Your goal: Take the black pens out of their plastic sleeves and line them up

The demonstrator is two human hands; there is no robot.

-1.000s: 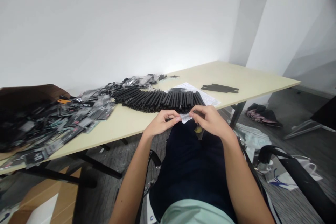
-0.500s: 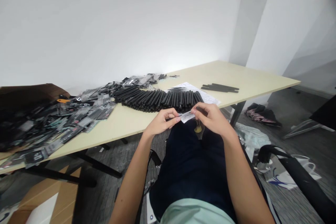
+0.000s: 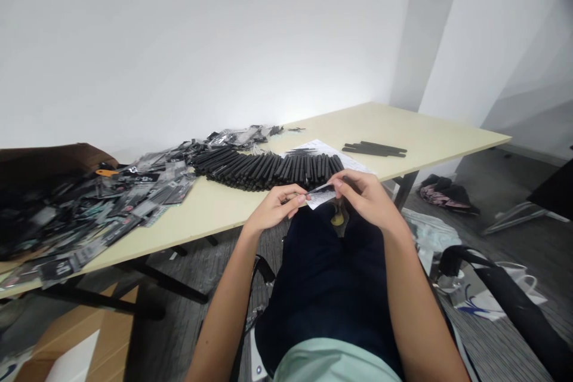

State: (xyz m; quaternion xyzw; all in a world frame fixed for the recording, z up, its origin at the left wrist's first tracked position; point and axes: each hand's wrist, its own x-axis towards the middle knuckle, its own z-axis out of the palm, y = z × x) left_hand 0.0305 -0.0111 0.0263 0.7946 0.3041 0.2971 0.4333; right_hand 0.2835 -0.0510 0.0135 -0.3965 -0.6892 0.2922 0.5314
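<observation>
My left hand (image 3: 276, 210) pinches one end of a slim, pale, see-through-looking strip (image 3: 320, 187) with a dark line along it. At the other end, my right hand (image 3: 363, 196) has its thumb and fingers closed on the strip. It is stretched between both hands above my lap, near the table's front edge; its exact kind is too small to make out. Just beyond the hands, a long row of slim black sticks (image 3: 264, 171) lies side by side on the table. Part of a printed white paper sheet (image 3: 358, 165) shows under and behind the row.
To the left, a heap of black and clear packets (image 3: 147, 182) spreads over the pale table (image 3: 447, 131). Several flat black strips (image 3: 376, 149) lie on the right. An open cardboard box (image 3: 107, 334) stands below, and a chair armrest (image 3: 510, 298) is at my right.
My right hand has shifted slightly up and right, and its fingers have turned. The dark stick that showed in it before is no longer plainly visible. My left hand stays almost in place.
</observation>
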